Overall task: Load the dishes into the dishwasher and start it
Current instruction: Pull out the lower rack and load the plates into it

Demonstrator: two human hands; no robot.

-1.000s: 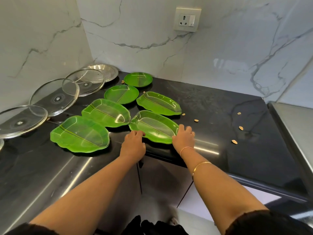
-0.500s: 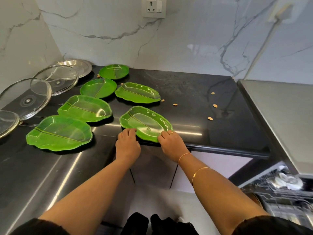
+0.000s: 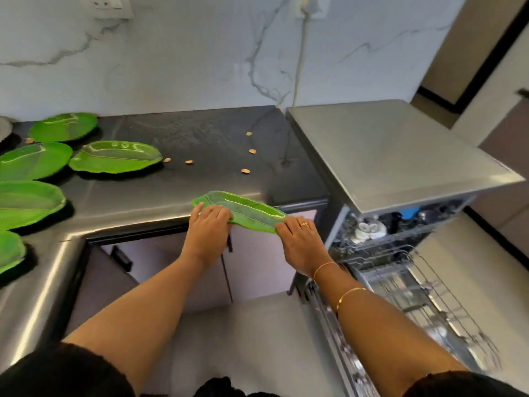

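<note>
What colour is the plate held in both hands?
Bright green: a leaf-shaped plastic plate with a raised rim. The head view shows it best.

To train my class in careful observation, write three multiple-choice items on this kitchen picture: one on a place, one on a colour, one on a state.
1. Where is the leaf-shaped plate being held?
A) in a sink
B) at the front edge of the counter
C) on the floor

2. What colour is it?
A) white
B) blue
C) green

3. The dishwasher has its lower rack:
A) pulled out
B) pushed in
C) missing

Answers:
1 B, the left hand and right hand grip it by the black counter's edge.
2 C, it is bright green throughout.
3 A, the wire rack juts out in front of the machine.
</note>
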